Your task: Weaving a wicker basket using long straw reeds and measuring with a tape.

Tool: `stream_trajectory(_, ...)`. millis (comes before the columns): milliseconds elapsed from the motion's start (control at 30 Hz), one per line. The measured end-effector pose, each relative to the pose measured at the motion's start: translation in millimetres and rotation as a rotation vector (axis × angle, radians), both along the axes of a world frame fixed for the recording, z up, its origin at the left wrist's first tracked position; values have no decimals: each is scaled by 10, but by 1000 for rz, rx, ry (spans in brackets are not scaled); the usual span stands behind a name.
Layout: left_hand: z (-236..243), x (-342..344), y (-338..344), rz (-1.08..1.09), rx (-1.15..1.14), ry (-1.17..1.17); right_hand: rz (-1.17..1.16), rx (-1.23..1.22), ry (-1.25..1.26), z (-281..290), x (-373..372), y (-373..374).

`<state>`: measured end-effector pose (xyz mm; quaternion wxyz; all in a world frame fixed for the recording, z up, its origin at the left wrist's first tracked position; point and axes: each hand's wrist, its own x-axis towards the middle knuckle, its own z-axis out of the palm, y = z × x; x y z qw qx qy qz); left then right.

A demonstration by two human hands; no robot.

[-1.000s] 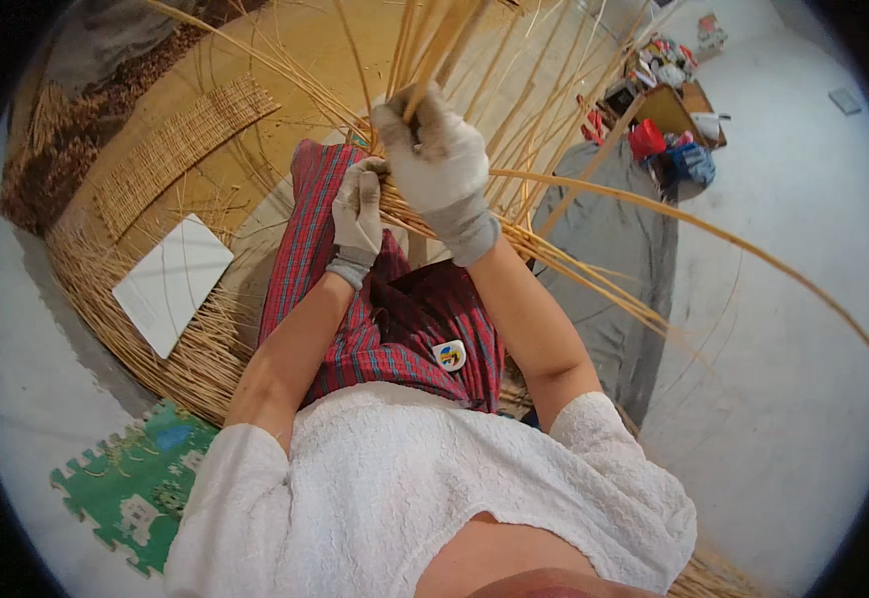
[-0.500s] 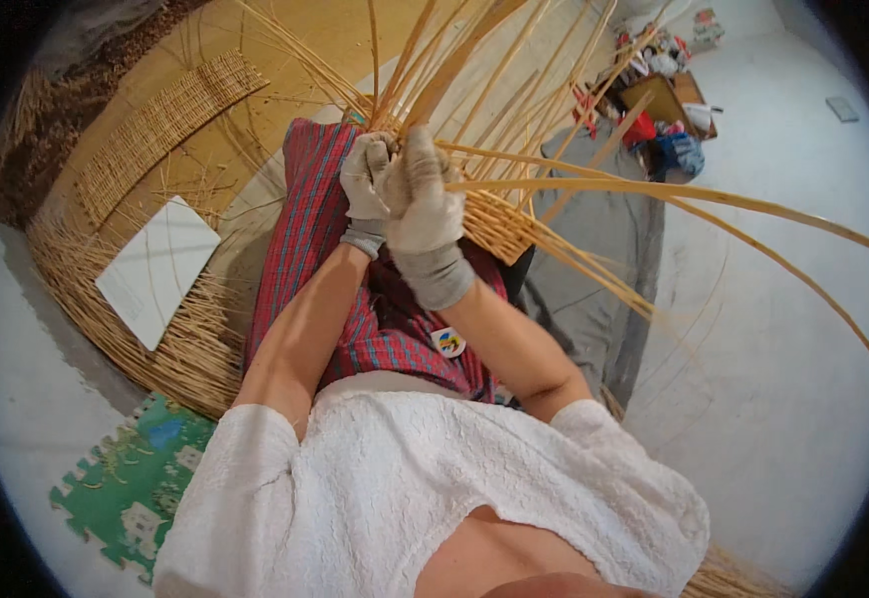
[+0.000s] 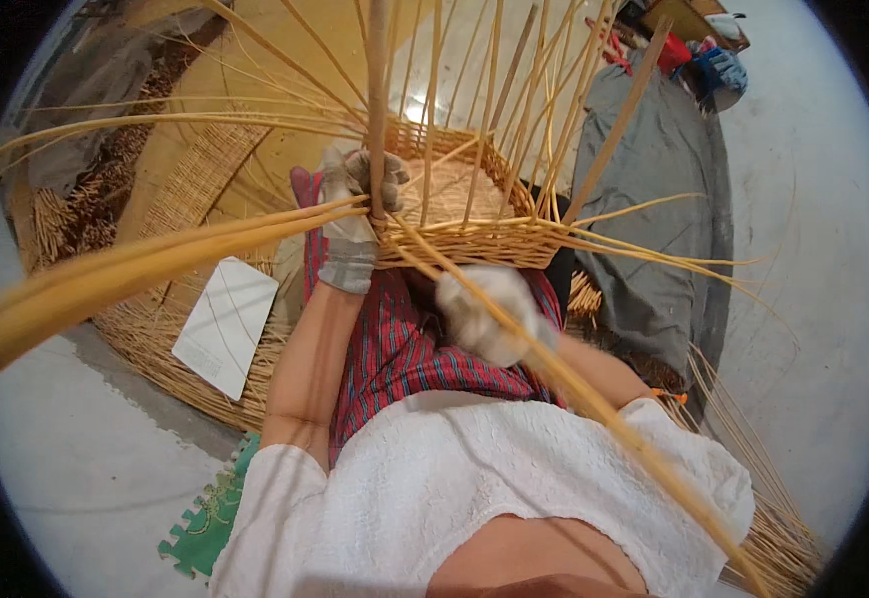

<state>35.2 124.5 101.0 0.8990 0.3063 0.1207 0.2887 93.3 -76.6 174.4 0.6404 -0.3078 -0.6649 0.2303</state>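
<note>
A woven wicker basket (image 3: pixel 474 239) with many upright stakes sits over my lap, which is covered in red checked cloth (image 3: pixel 395 334). My gloved left hand (image 3: pixel 355 194) is closed on a thick upright stake (image 3: pixel 377 90) at the basket's near left corner. Long canes (image 3: pixel 205 234) stretch from that corner past my left hand toward the left edge. My gloved right hand (image 3: pixel 484 314) is below the basket, smeared by motion; another long cane (image 3: pixel 639 458) runs diagonally across it to the lower right. Whether this hand grips anything is unclear.
Around me lie a woven mat (image 3: pixel 210 164), a white board (image 3: pixel 225 324), bundles of canes (image 3: pixel 131 354) and a green foam mat (image 3: pixel 195 538). A grey cloth (image 3: pixel 634 199) lies to the right, with piled bags and boxes (image 3: pixel 714 75) beyond it.
My right hand has dropped from the upright canes to below the basket. The basket's interior has come into view, and long canes now sweep out to the left and lower right.
</note>
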Motion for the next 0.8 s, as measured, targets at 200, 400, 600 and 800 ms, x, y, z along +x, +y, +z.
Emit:
stream_trajectory(200, -9, -182, 23, -82, 169, -53, -36, -323, 945, -443, 698, -1)
stream_trajectory(400, 237, -494, 156, -298, 666, 419, -214, -709, 580, -467, 931, -355)
stream_trajectory(600, -146, -471, -141, -142, 921, 616, -552, -853, 645, -451, 771, -541)
stream_trajectory(800, -298, -429, -273, 25, 931, 590, -846, -832, 570, -679, 552, -413)
